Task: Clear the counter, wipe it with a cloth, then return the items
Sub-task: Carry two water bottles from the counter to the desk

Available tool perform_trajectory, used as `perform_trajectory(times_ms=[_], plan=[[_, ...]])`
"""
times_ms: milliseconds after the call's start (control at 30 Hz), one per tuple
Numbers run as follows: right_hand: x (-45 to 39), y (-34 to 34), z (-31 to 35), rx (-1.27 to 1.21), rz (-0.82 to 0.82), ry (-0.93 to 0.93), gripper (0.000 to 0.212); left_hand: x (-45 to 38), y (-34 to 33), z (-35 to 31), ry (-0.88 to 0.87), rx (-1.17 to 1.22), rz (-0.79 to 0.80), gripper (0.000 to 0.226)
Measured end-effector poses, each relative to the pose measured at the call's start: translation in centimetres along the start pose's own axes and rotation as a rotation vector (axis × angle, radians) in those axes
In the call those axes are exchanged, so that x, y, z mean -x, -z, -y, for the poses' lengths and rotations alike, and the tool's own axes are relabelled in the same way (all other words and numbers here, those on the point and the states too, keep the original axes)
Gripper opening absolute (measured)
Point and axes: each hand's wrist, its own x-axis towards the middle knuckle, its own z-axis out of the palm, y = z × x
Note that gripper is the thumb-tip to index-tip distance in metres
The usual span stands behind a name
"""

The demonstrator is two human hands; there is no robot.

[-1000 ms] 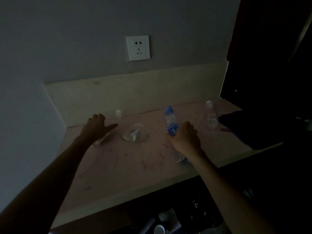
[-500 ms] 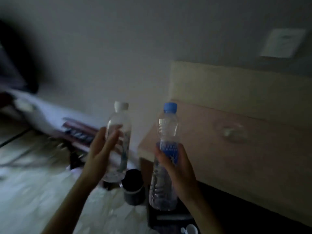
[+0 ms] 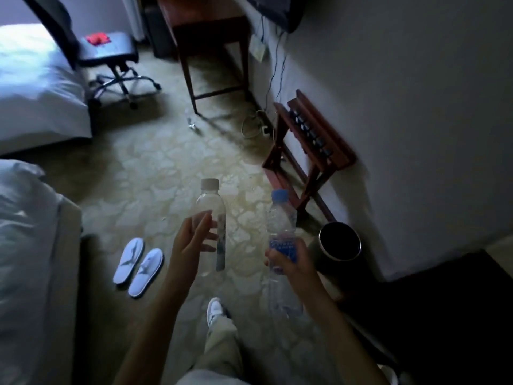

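Dim hotel bedroom: white-sheeted beds, disposable white slippers on patterned carpet, folding wooden luggage rack against the wall, wheeled office chair, wooden desk, small round waste bin.

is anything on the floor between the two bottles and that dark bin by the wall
Nothing visible does. The left hand holds the white-capped bottle, the right hand the blue-capped bottle; the bin stands just right of them, only bare carpet between. The slippers lie off left.
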Motion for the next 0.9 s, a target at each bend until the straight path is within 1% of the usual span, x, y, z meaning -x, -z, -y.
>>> perform_trajectory(times_ms=[100, 200, 267, 333, 433, 467, 533, 600, 667, 700, 733, 767, 800, 833, 900], plan=[[-4.4, -3.4, 0.1, 0.030, 0.021, -0.035, 0.064, -3.9, 2.3, 2.4, 0.083, 0.048, -0.008, 0.070], [-9.7, -7.3, 1.3, 0.071, 0.009, -0.056, 0.066, -9.0, 5.2, 3.5, 0.135, 0.064, -0.018, 0.063], [-13.0, -10.1, 3.1, 0.067, -0.015, -0.062, 0.056, -12.7, 7.6, 3.1, 0.150, 0.062, -0.002, 0.063], [-16.8, -12.7, 5.8, 0.020, -0.025, -0.036, 0.045, -16.9, 10.3, 1.6, 0.120, 0.038, 0.006, 0.073], [-22.1, -16.2, 10.3, 0.030, 0.010, 0.041, 0.042, -23.9, 13.9, -0.9, 0.032, 0.012, -0.006, 0.091], [-23.9, -17.1, 11.3, 0.037, 0.019, 0.057, 0.040, -26.2, 14.9, -1.5, 0.020, 0.011, -0.011, 0.093], [-27.7, -18.5, 12.8, 0.062, 0.022, 0.079, 0.038, -30.7, 16.3, -2.0, 0.016, 0.027, -0.030, 0.084], [-31.8, -19.6, 13.2, 0.089, 0.033, 0.067, 0.042, -35.0, 17.1, -1.6, 0.029, 0.028, -0.061, 0.076], [-36.5, -20.6, 12.9, 0.112, 0.021, 0.032, 0.039, -39.3, 17.5, -0.5, 0.073, 0.004, -0.081, 0.057], [-39.2, -21.2, 12.8, 0.119, 0.005, 0.013, 0.042, -41.6, 17.7, 0.1, 0.093, -0.006, -0.088, 0.047], [-42.1, -22.0, 12.7, 0.122, -0.003, -0.006, 0.052, -44.1, 17.9, 0.7, 0.116, -0.011, -0.093, 0.040], [-45.1, -23.0, 12.7, 0.132, 0.002, -0.035, 0.065, -46.5, 18.3, 1.2, 0.137, -0.020, -0.091, 0.040], [-48.3, -24.1, 12.9, 0.146, 0.026, -0.049, 0.071, -49.0, 18.7, 1.4, 0.150, -0.030, -0.094, 0.048], [-51.4, -25.3, 13.6, 0.153, 0.051, -0.060, 0.067, -51.5, 19.2, 1.1, 0.160, -0.043, -0.106, 0.062], [-57.5, -28.3, 16.3, 0.150, 0.113, -0.057, 0.052, -56.7, 20.7, -0.3, 0.170, -0.061, -0.156, 0.090]])
